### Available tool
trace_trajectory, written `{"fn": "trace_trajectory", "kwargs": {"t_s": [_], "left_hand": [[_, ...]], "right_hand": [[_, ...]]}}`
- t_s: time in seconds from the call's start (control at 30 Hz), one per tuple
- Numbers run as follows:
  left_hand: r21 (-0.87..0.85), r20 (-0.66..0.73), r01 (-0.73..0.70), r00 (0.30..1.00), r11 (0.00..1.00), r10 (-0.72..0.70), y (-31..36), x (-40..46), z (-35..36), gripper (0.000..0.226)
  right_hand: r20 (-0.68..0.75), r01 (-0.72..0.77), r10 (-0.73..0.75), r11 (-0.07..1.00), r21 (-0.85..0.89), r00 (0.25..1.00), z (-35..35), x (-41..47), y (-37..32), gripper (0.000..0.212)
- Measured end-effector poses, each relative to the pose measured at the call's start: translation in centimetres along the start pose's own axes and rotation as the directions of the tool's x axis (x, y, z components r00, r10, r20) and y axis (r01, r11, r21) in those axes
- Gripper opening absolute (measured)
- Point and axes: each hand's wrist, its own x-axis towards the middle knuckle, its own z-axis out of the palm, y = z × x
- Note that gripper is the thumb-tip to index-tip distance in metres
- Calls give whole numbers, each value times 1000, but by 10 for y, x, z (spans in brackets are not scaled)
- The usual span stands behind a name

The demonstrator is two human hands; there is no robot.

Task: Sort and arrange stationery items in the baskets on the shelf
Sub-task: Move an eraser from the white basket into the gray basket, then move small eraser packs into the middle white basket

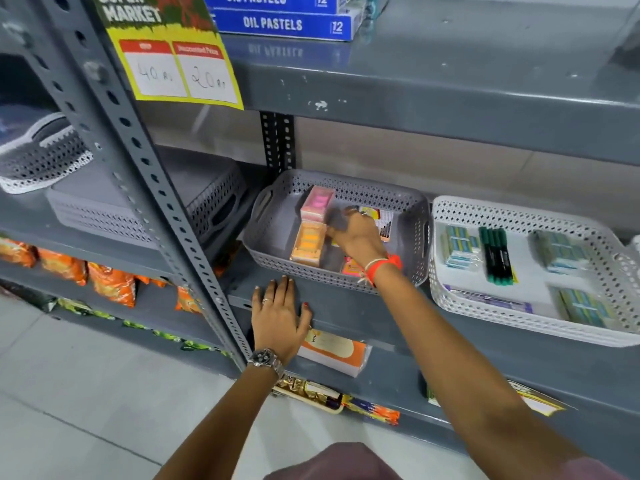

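Observation:
A grey perforated basket (pixel 273 216) sits on the middle shelf. Inside stand a pink box (pixel 317 202) and an orange box (pixel 309 244), end to end, with smaller packets behind and under my wrist. My right hand (pixel 356 233) is inside the basket beside the pink box; its fingertips are blurred and touch that box's right edge. Whether it grips anything is unclear. My left hand (pixel 278 317) lies flat, fingers apart, on the shelf's front edge below the basket. To the right, a white basket (pixel 526 320) holds green markers (pixel 496 254) and several eraser packs.
Stacked empty grey baskets (pixel 145 206) sit on the shelf to the left, behind a slotted upright post (pixel 162 195). Oil pastel boxes (pixel 284 24) lie on the shelf above. A price sign (pixel 173 57) hangs at upper left. Snack packets fill the lower shelves.

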Motion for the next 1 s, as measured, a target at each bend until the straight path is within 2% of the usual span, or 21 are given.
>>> {"fn": "trace_trajectory", "kwargs": {"t_s": [0.13,0.27,0.53,0.6,0.73,0.9,1.0], "left_hand": [[-11,-25,-83,996,996,83,22,-11,-2,57],[-73,14,-191,981,979,192,78,-32,8,56],[-119,97,-390,911,913,402,192,-61,30,54],[-120,113,-414,897,902,426,211,-66,36,54],[-108,145,-456,872,883,468,244,-70,45,54],[-120,138,-438,881,891,452,253,-69,54,52],[-125,140,-424,887,897,439,251,-69,57,52]], "right_hand": [[-202,25,-20,999,20,979,-50,-15,45,31],[-447,3,-4,1000,-3,894,-126,-32,109,26],[-658,-202,149,979,-4,738,-247,-68,236,31],[-657,-320,229,947,-20,718,-270,-77,274,35],[-546,-534,395,838,-117,739,-302,-90,347,39],[-408,-622,506,749,-228,760,-318,-91,396,36],[-304,-640,565,711,-291,767,-324,-85,408,43]]}}
